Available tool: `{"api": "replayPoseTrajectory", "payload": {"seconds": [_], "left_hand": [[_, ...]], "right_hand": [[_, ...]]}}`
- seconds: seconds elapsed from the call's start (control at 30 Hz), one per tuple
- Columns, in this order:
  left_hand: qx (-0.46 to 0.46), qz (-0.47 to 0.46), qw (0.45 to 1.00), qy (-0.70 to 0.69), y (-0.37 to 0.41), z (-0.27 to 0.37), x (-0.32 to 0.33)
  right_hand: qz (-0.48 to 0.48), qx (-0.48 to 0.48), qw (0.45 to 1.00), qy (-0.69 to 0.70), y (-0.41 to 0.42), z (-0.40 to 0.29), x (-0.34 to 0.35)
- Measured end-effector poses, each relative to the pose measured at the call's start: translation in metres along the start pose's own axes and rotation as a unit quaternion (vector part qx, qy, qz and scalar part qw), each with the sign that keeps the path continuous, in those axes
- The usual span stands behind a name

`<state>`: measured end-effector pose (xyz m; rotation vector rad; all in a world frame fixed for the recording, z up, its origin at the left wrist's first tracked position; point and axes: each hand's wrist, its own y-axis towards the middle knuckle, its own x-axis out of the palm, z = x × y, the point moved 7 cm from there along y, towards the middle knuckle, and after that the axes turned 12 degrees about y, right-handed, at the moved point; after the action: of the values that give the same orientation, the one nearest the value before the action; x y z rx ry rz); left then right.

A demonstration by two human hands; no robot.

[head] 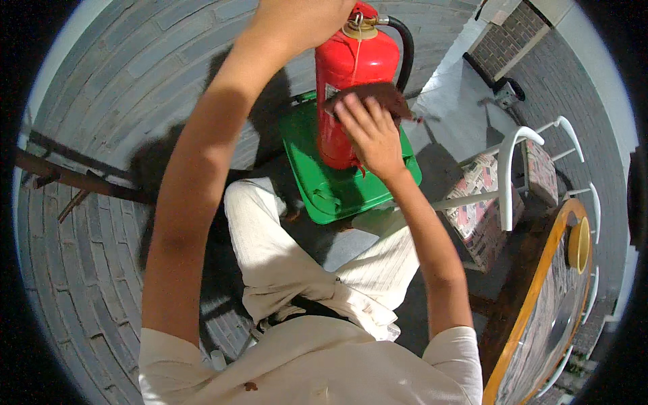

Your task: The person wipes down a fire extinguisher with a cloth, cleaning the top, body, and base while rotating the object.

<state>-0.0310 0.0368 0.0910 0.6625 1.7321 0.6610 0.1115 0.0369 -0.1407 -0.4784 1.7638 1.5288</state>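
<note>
A red fire extinguisher (364,61) stands upright on a green plastic lid (324,202), its black hose (406,55) curving down the right side. At the top of the frame my left hand (309,23) is at the extinguisher's handle; its fingers are hidden, so its grip cannot be told. My right hand (372,131) presses a dark brown cloth (395,96) flat against the front of the cylinder, with the fingers slightly blurred. A thin cord hangs from the ring at the valve.
A grey brick wall (192,30) rises behind and to the left, with a dark metal bar (81,177) along it. To the right are a patterned cushioned seat (476,187), white curved armrests (506,177) and a wood-rimmed table (536,283) bearing a yellow bowl (578,245).
</note>
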Motion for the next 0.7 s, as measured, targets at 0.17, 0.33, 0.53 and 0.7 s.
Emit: {"api": "replayPoseTrajectory", "payload": {"seconds": [0.17,0.33,0.53,0.7], "left_hand": [[-0.061,-0.006,0.998,0.027,0.014,0.008,0.017],[-0.044,0.023,0.998,0.035,0.032,0.012,0.039],[-0.092,-0.028,0.995,-0.001,0.031,-0.014,0.044],[-0.071,0.066,0.994,-0.050,0.025,-0.019,0.051]], "right_hand": [[-0.198,-0.134,0.967,0.083,-0.018,-0.005,0.013],[-0.111,-0.172,0.978,-0.032,0.053,0.002,-0.035],[-0.042,-0.123,0.990,-0.057,0.087,-0.001,-0.024],[-0.097,-0.107,0.988,-0.059,0.035,0.004,0.036]]}}
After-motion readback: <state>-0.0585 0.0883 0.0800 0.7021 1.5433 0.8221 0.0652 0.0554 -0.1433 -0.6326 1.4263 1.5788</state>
